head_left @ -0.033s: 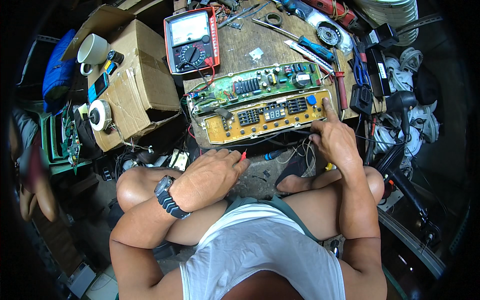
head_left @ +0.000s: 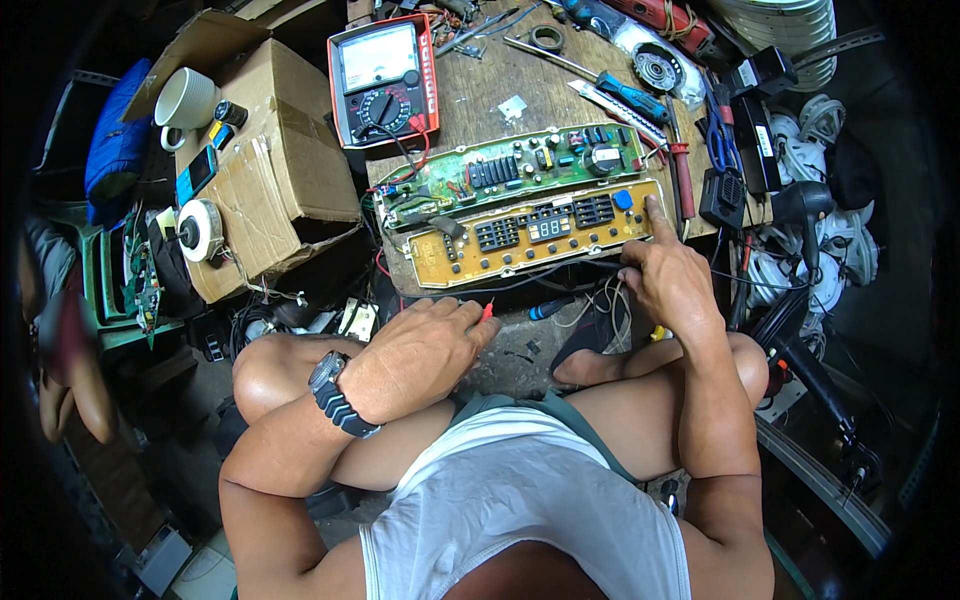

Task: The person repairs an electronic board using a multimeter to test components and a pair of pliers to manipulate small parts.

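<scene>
My left hand (head_left: pixel 420 345), with a watch on its wrist, is closed round a red test probe (head_left: pixel 488 311); the tip sticks out past the fingers, apart from the boards. My right hand (head_left: pixel 670 285) stretches its index finger onto the right end of a tan display board (head_left: pixel 480 262). Its other fingers are curled by the table edge, where a black cable (head_left: pixel 560 267) reaches them; what they hold is hidden. Behind the display board, a green circuit board (head_left: pixel 540 165) lies lengthwise. An orange-framed analog multimeter (head_left: pixel 382 85) lies beyond its left end.
Beside the boards lie a red probe-like stick (head_left: pixel 682 180), a blue-handled screwdriver (head_left: pixel 632 97) and a cutter knife (head_left: pixel 600 100). A cardboard box (head_left: pixel 270 170) at left bears a white mug (head_left: pixel 187 98) and a phone (head_left: pixel 196 174). Black adapters (head_left: pixel 722 198) line the right edge.
</scene>
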Motion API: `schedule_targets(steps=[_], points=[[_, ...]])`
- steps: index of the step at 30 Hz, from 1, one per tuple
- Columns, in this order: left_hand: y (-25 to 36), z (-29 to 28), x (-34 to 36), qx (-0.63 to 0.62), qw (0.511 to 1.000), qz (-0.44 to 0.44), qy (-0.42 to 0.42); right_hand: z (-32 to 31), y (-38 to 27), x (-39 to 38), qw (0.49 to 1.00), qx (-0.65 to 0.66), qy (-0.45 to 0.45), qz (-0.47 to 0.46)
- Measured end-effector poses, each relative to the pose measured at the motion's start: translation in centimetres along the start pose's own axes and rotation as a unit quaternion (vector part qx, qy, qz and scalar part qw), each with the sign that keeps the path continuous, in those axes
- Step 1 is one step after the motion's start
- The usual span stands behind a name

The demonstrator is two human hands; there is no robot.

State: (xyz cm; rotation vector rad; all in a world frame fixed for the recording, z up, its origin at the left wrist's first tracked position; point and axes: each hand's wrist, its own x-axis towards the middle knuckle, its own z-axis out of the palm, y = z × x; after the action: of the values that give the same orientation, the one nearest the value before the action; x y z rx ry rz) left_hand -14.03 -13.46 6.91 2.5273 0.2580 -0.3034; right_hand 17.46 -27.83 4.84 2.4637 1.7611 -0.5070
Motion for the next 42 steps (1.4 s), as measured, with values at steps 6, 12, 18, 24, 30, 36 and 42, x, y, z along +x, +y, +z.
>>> schedule_targets(steps=[6, 12, 18, 24, 30, 36, 42], points=[[0.2, -0.2, 0.3, -0.007, 1.000, -0.003, -0.004, -0.2, -0.2, 0.2, 0.999, 0.021, -0.024, 0.029], [0.1, 0.0, 0.2, -0.005, 1.000, 0.002, 0.004, -0.4, -0.4, 0.4, 0.998, 0.013, -0.057, 0.037], [0.0, 0.2, 0.2, -0.006, 1.000, -0.002, -0.002, -0.2, -0.1, 0.2, 0.998, 0.009, -0.052, 0.022], [0.0, 0.0, 0.1, 0.001, 1.000, -0.001, -0.003, -0.1, 0.3, 0.0, 1.000, 0.009, -0.018, 0.003], [-0.1, -0.2, 0.1, -0.010, 1.000, -0.002, -0.004, -1.1, -0.2, -0.7, 0.998, 0.031, 0.012, -0.047], [0.0, -0.6, 0.3, -0.006, 0.999, 0.011, 0.029, -1.5, -0.7, -0.7, 0.991, 0.075, 0.000, -0.114], [-0.3, -0.6, 0.4, -0.002, 0.998, 0.024, 0.060, -1.1, -1.1, -0.8, 0.979, 0.094, -0.014, -0.180]])
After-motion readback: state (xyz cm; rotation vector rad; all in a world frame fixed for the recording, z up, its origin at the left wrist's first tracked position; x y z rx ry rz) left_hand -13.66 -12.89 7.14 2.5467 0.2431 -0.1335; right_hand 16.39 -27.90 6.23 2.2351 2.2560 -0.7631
